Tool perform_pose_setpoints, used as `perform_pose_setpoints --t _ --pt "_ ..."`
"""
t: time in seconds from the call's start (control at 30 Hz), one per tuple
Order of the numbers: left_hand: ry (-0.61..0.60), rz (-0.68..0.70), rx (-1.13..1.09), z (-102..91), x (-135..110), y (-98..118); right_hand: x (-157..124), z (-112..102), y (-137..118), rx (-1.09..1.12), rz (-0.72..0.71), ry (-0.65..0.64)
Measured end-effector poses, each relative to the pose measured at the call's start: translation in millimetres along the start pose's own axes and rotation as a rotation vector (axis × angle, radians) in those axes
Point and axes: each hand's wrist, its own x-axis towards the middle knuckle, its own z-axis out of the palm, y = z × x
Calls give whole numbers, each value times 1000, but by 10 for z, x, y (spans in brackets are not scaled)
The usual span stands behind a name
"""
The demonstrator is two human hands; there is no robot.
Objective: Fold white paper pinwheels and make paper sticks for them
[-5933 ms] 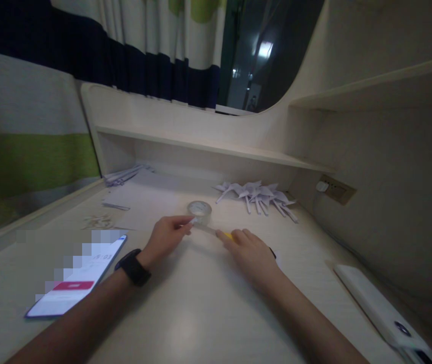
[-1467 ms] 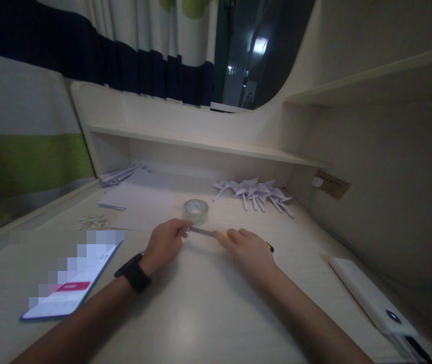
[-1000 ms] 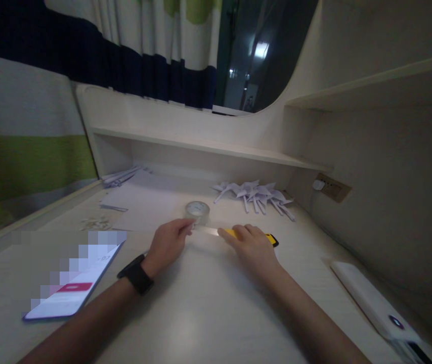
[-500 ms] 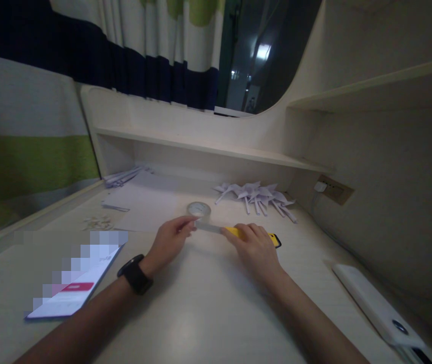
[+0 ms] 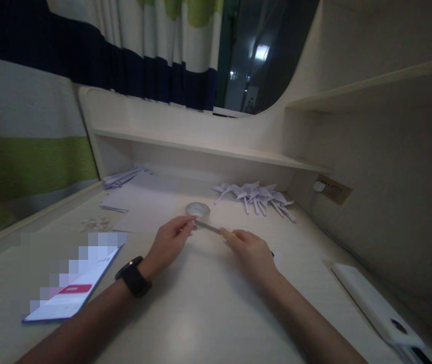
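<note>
My right hand (image 5: pixel 252 250) is wrapped round a yellow utility knife (image 5: pixel 233 234), most of whose handle is hidden by the fingers. The grey blade (image 5: pixel 208 227) points left, out towards my other hand. My left hand (image 5: pixel 170 240), with a black watch on the wrist, is closed in a pinch at the blade's tip. A small pale bit seems to be between its fingertips, too small to name. Just behind the fingertips a roll of clear tape (image 5: pixel 197 209) lies flat on the desk.
Several folded paper pinwheels (image 5: pixel 257 194) lie at the back right. White paper sheets (image 5: pixel 151 197) and a scatter of small pale pieces (image 5: pixel 96 223) are at the left. A lit tablet (image 5: pixel 83 288) lies near my left forearm. A long white case (image 5: pixel 368 301) stands at the right.
The knife has turned in my right hand, so its blade now shows narrower and its yellow handle is mostly covered. My left hand stays pinched at the tip.
</note>
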Motion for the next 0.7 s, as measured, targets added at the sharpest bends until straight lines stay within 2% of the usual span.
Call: perform_pose_setpoints --t 0.2,0.27,0.4,0.5,0.7 --pt "37 14 52 18 5 -25 21 55 -86 332 98 -17" --pt "34 11 44 27 1 -19 31 51 -131 517 180 -32" --pt "-26 -47 -117 11 2 57 50 0 -202 969 371 -139" --pt "-46 -88 -163 -47 19 148 68 -19 -208 1226 422 -213" --pt "-51 -157 -266 -139 23 197 88 -16 -192 1303 382 -249"
